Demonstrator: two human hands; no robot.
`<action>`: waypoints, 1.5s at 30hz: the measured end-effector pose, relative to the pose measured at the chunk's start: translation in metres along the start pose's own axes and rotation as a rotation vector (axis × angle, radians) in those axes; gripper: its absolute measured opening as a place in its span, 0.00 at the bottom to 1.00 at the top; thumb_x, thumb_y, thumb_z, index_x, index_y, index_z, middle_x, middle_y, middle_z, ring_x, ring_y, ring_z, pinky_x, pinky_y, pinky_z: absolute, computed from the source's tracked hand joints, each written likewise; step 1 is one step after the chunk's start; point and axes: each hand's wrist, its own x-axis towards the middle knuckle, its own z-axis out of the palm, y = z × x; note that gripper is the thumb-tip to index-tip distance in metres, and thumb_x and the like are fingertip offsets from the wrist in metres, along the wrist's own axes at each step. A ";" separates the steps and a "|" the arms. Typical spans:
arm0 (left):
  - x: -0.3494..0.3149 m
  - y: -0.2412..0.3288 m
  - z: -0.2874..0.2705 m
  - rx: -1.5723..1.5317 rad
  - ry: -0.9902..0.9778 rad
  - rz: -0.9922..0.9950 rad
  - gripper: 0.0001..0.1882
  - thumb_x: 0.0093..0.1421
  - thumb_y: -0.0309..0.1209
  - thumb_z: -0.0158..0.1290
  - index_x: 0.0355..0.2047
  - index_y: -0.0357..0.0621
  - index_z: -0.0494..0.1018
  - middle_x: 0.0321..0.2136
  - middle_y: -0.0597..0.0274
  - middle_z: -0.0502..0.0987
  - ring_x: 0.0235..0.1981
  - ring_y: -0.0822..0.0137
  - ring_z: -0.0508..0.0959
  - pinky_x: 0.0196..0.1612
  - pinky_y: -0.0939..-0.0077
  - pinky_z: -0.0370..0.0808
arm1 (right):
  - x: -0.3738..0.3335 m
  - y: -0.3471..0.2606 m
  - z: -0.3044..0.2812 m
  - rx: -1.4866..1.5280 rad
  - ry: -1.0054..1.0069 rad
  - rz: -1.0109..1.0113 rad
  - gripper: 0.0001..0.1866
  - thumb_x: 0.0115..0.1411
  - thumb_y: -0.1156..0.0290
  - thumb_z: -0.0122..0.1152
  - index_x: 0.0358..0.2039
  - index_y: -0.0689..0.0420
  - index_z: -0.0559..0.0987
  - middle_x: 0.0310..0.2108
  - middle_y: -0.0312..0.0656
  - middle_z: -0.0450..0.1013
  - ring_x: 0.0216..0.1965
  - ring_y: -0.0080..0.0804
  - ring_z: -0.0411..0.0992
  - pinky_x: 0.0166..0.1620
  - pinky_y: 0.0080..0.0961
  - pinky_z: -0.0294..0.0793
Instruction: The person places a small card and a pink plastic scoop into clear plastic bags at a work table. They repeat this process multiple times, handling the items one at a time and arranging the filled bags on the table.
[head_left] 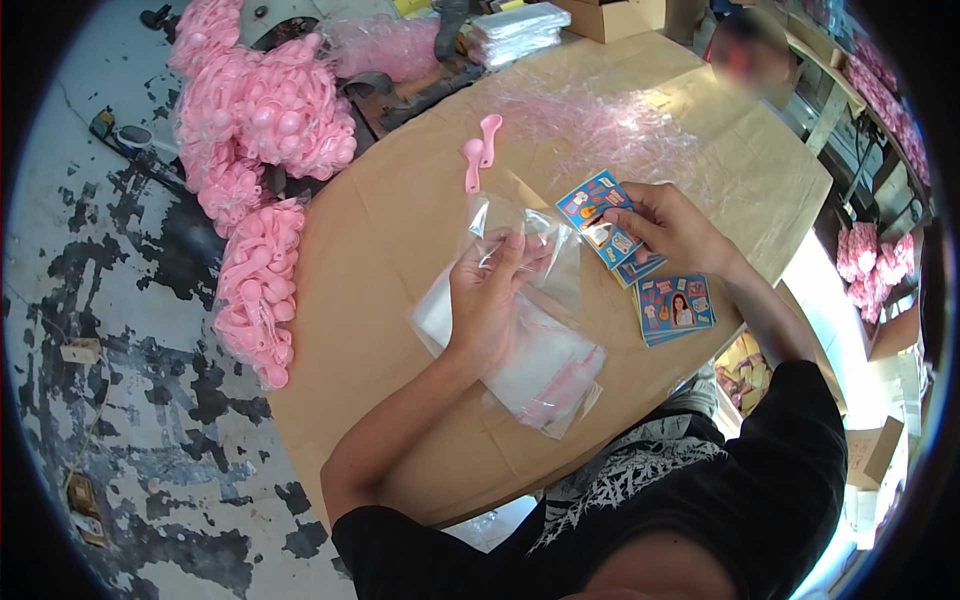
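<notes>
While the left hand (487, 300) pinches a clear bag (520, 235) open, the right hand (672, 228) grips a sticker card (597, 213) at its mouth.

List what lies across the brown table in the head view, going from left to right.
Clear bags of pink plastic pieces → two loose pink spoons → left hand holding an open clear bag → right hand holding a blue sticker card → stack of sticker cards.

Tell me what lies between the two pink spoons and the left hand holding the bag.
Head view: only bare brown table between the pink spoons and the left hand, apart from the held clear bag.
</notes>
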 end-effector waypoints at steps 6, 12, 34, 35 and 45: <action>0.000 0.003 -0.003 -0.088 0.007 0.011 0.13 0.68 0.37 0.49 0.45 0.40 0.70 0.39 0.53 0.79 0.43 0.60 0.80 0.49 0.62 0.78 | 0.002 0.004 0.006 0.079 -0.123 0.020 0.15 0.68 0.63 0.52 0.46 0.61 0.77 0.25 0.33 0.74 0.22 0.13 0.69 0.23 0.16 0.70; 0.000 0.004 0.001 -0.050 0.074 -0.005 0.20 0.68 0.38 0.48 0.52 0.35 0.66 0.43 0.53 0.76 0.45 0.63 0.78 0.54 0.63 0.75 | 0.009 -0.005 0.026 0.118 -0.153 -0.051 0.15 0.67 0.63 0.54 0.46 0.61 0.77 0.24 0.33 0.74 0.20 0.13 0.68 0.24 0.16 0.69; -0.004 0.008 0.007 0.076 -0.055 0.002 0.16 0.64 0.28 0.55 0.49 0.32 0.73 0.40 0.59 0.80 0.39 0.76 0.78 0.45 0.80 0.74 | 0.010 -0.008 0.031 0.145 -0.160 -0.090 0.11 0.64 0.65 0.59 0.39 0.60 0.82 0.19 0.31 0.68 0.22 0.14 0.60 0.24 0.21 0.61; -0.003 0.010 0.008 -0.012 -0.036 -0.007 0.15 0.64 0.28 0.55 0.48 0.32 0.74 0.38 0.60 0.80 0.38 0.76 0.78 0.45 0.81 0.74 | 0.010 -0.006 0.031 0.144 -0.157 -0.091 0.11 0.64 0.65 0.59 0.39 0.60 0.82 0.19 0.31 0.68 0.22 0.14 0.60 0.24 0.21 0.61; -0.009 0.007 0.009 0.249 -0.274 0.148 0.24 0.67 0.30 0.50 0.62 0.38 0.60 0.58 0.52 0.67 0.62 0.66 0.65 0.61 0.69 0.65 | 0.012 0.010 0.048 0.348 -0.169 -0.091 0.12 0.64 0.70 0.57 0.46 0.61 0.79 0.26 0.29 0.73 0.27 0.13 0.65 0.31 0.16 0.67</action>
